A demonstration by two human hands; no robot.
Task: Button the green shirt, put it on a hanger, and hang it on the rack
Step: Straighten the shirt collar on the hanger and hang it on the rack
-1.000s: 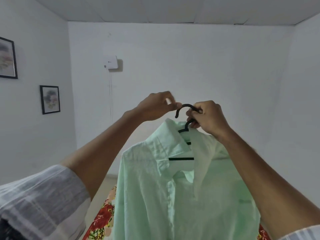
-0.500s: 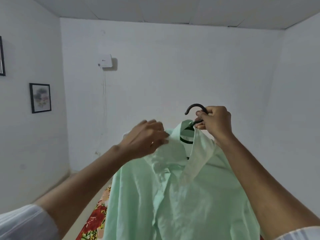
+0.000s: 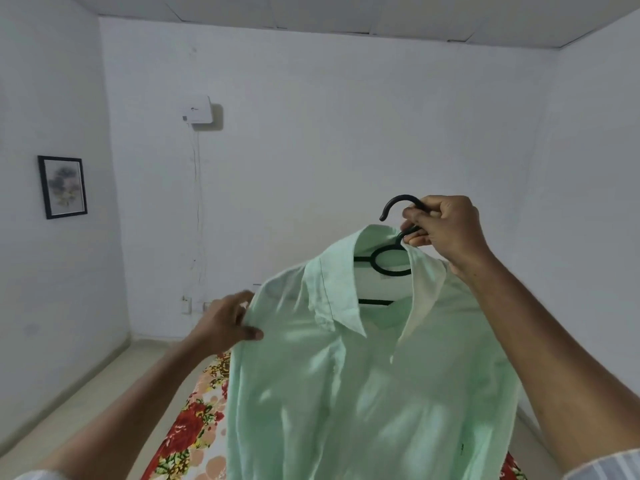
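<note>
1. Pale green cotton hangs in front of you: the green shirt is already on the black hanger, whose bar and loop show through the open collar.
2. Your right hand is closed around the neck of the hanger just under the hook, and carries the whole weight in the air, well clear of the floral bedcover below.
3. Your left hand pinches the shirt's shoulder seam at its left edge, thumb in front and fingers behind the cloth; I judge you are settling that shoulder onto the hanger arm.
4. Done, as far as it shows: the shirt is mounted on the hanger. The front placket lies closed down the chest, so the buttoning looks finished, but the collar gapes, so the top button appears open.
5. Left to do: the hanging itself. No rack is in view anywhere, only bare white walls, a framed picture on the left wall and a small white box high on the far wall.
6. Hard to make out: the buttons themselves are too blurred to count. The hem and the lower sleeves are cut off by the bottom edge. The hanger's arms are hidden inside the cloth, so you cannot confirm that both shoulders sit squarely.
</note>
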